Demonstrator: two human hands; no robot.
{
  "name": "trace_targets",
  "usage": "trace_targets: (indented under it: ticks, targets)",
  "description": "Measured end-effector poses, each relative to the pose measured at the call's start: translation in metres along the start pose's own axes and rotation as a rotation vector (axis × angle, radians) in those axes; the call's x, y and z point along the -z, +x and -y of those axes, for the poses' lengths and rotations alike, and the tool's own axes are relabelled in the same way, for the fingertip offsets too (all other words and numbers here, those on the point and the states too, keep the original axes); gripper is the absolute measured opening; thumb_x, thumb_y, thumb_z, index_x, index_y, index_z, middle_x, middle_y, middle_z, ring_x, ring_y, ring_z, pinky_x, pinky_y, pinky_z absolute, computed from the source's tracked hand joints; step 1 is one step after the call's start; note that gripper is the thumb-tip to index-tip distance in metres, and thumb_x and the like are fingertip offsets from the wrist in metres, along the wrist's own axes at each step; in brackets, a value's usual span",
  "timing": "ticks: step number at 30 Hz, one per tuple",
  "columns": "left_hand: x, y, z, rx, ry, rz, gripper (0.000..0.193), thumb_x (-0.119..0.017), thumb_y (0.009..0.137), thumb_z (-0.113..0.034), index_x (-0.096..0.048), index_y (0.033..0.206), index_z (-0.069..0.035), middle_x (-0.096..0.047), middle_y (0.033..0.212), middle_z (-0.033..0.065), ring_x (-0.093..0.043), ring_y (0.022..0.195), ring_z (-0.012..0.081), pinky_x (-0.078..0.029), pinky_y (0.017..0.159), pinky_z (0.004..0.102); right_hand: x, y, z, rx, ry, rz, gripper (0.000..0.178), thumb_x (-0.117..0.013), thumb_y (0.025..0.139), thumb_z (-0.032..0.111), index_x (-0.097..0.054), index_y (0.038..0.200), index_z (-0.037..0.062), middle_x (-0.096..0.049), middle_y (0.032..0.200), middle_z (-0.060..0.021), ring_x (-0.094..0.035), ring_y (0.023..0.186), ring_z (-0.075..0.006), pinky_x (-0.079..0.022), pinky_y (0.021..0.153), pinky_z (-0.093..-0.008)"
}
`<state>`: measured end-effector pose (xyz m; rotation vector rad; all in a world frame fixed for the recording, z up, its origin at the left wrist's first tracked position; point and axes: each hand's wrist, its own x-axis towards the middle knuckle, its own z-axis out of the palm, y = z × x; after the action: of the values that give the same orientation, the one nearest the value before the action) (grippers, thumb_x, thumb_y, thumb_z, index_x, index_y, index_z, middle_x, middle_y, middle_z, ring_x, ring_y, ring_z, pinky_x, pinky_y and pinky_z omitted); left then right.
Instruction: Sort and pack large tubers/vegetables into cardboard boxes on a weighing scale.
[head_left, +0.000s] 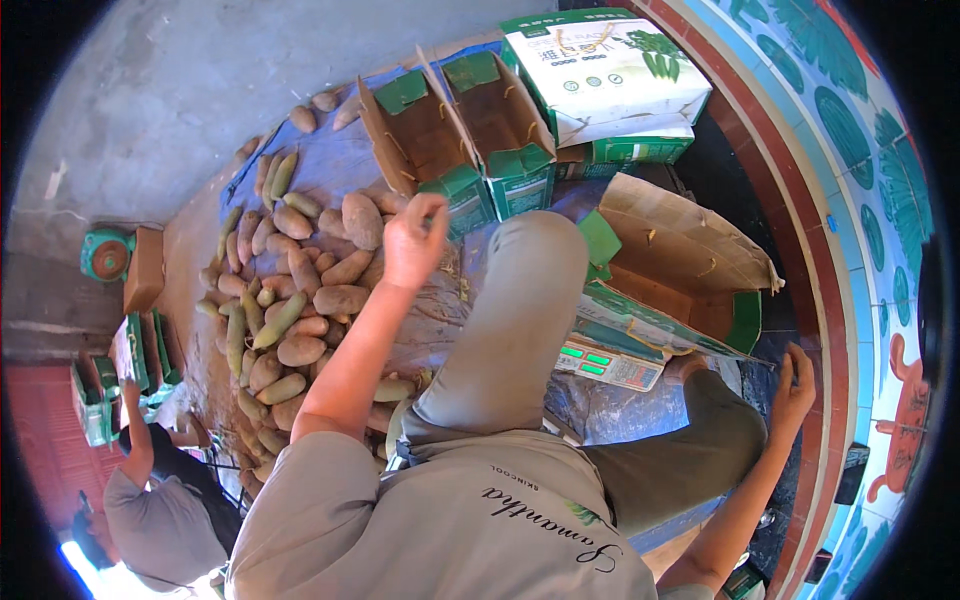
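My left hand is raised beside the pile, its fingers curled in, with nothing showing in them. Under and beyond it lie brown, rounded root vegetables, mixed with long green radishes. On the right, my right hand has its fingers apart, close to the near right corner of an open cardboard box. Whether the fingertips touch that box cannot be made out. The box is tilted, with its brown inside bare and a wide flap raised. Just below it, a scale shows green lit digits.
Two open green-and-brown cartons stand side by side ahead of my knee. A closed white-and-green carton lies stacked right of them. A blue sheet covers the floor. A co-worker is at far left near more cartons. A tiled wall curves along the right.
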<state>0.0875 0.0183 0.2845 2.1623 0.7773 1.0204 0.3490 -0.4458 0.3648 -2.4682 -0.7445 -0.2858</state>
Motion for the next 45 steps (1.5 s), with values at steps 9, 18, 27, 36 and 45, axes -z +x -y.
trace_targets:
  ticks: [9,18,27,36,45]
  targets:
    - [0.065,-0.158,0.207,0.638,0.688,0.483,0.024,-0.051,0.084,-0.027,-0.061,0.089,-0.006,-0.063,0.089,0.0216,-0.061,0.085,0.0373,-0.049,0.073,0.0466,-0.010,-0.010,-0.032,-0.081,-0.085,-0.113,0.020,-0.055,0.090,0.014,-0.062,0.100,-0.0015,-0.066,0.096,-0.0126,-0.062,0.088,-0.0221,-0.047,0.079,-0.0315]
    - [0.077,-0.202,0.228,0.873,0.694,0.506,0.032,-0.047,0.086,-0.033,-0.061,0.093,-0.004,-0.063,0.095,0.0213,-0.061,0.091,0.0370,-0.049,0.079,0.0443,-0.017,-0.003,-0.049,-0.143,-0.024,-0.104,0.022,-0.054,0.090,0.016,-0.062,0.100,-0.0012,-0.065,0.095,-0.0122,-0.061,0.089,-0.0206,-0.047,0.078,-0.0312]
    - [0.046,-0.114,0.258,0.752,0.611,0.384,0.037,-0.062,0.078,-0.027,-0.053,0.110,-0.010,-0.058,0.107,0.0183,-0.056,0.100,0.0357,-0.046,0.084,0.0433,-0.017,0.001,-0.064,-0.108,-0.177,-0.016,0.021,-0.053,0.090,0.015,-0.061,0.098,-0.0020,-0.064,0.087,-0.0111,-0.061,0.078,-0.0176,-0.048,0.069,-0.0304]
    - [0.024,-0.013,0.310,0.731,0.757,0.336,0.070,-0.067,0.073,-0.025,-0.036,0.134,-0.009,-0.034,0.139,0.0126,-0.043,0.119,0.0325,-0.039,0.098,0.0381,-0.017,0.009,-0.073,-0.228,-0.213,0.121,0.018,-0.052,0.091,0.013,-0.060,0.093,-0.0029,-0.060,0.080,-0.0084,-0.058,0.072,-0.0142,-0.047,0.065,-0.0274]
    - [0.015,0.059,0.325,0.740,0.881,0.491,0.077,-0.068,0.074,-0.028,-0.028,0.139,-0.029,-0.020,0.148,0.0062,-0.017,0.137,0.0317,-0.027,0.106,0.0502,-0.021,0.015,-0.072,-0.296,-0.196,0.106,0.021,-0.053,0.091,0.017,-0.060,0.091,-0.0033,-0.059,0.073,-0.0077,-0.057,0.067,-0.0147,-0.046,0.062,-0.0282]
